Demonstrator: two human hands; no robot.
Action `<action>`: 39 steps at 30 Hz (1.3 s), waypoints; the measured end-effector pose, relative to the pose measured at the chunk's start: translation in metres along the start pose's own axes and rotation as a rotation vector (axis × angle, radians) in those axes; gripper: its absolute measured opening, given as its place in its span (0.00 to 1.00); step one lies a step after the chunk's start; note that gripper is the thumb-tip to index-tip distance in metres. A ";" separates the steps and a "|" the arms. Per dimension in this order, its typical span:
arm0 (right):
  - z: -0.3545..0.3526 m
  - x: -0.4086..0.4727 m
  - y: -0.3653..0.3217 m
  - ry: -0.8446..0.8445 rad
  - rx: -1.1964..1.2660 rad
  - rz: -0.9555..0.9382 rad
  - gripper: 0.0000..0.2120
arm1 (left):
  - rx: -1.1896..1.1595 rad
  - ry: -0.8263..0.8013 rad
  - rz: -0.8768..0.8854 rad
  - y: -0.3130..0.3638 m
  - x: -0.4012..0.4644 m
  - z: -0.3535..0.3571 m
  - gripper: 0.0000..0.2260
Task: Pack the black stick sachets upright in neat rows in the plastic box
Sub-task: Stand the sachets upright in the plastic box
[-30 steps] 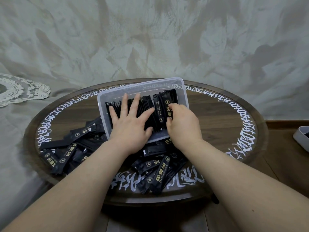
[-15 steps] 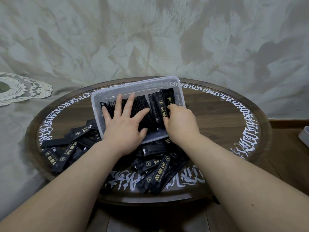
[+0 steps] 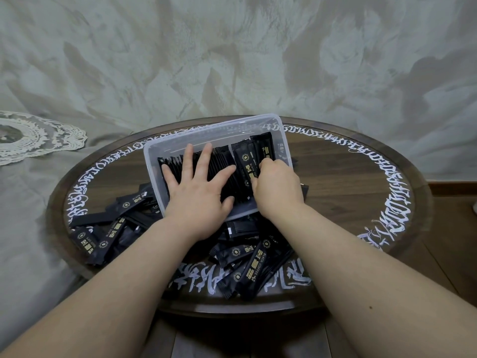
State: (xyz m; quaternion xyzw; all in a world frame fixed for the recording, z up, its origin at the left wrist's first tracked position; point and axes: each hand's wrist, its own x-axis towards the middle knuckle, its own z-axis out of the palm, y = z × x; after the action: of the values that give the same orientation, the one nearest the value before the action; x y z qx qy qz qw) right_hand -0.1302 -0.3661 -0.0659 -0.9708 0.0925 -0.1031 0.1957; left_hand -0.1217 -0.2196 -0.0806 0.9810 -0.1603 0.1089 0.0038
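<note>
The black stick sachets [image 3: 222, 171] stand packed on edge under your left hand [image 3: 196, 200], which lies flat with fingers spread, pressing the row. Your right hand [image 3: 277, 187] curls on a few loose ones beside it. Ease off the press and the row may fan over. The plastic box [image 3: 152, 161] is part filled; more sachets [image 3: 247, 264] lie below your wrists.

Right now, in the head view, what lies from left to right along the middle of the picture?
White lace doily → loose black stick sachets on the round wooden table → left hand pressing the packed sachets → right hand in the clear plastic box.
</note>
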 end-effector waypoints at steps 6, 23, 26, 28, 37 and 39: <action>0.008 -0.002 -0.001 0.050 0.013 0.000 0.13 | -0.012 -0.001 0.007 0.000 0.000 -0.001 0.28; 0.006 0.002 0.003 0.048 0.141 -0.106 0.18 | -0.024 -0.002 0.009 0.000 -0.001 0.000 0.28; 0.004 0.005 0.005 -0.010 0.164 -0.078 0.20 | -0.021 -0.004 0.013 0.000 -0.003 -0.001 0.28; 0.005 0.006 0.005 -0.043 0.168 -0.066 0.21 | -0.021 -0.002 0.016 0.000 -0.003 -0.002 0.28; 0.009 0.007 0.005 -0.006 0.234 -0.012 0.15 | -0.023 0.001 0.016 0.001 -0.004 -0.002 0.28; 0.008 0.005 0.005 0.023 0.231 -0.027 0.11 | -0.027 0.001 0.015 0.001 -0.003 -0.001 0.28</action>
State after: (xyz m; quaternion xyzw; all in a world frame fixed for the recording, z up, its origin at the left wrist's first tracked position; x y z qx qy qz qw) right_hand -0.1238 -0.3687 -0.0743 -0.9417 0.0693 -0.1266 0.3040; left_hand -0.1255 -0.2195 -0.0800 0.9796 -0.1691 0.1074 0.0166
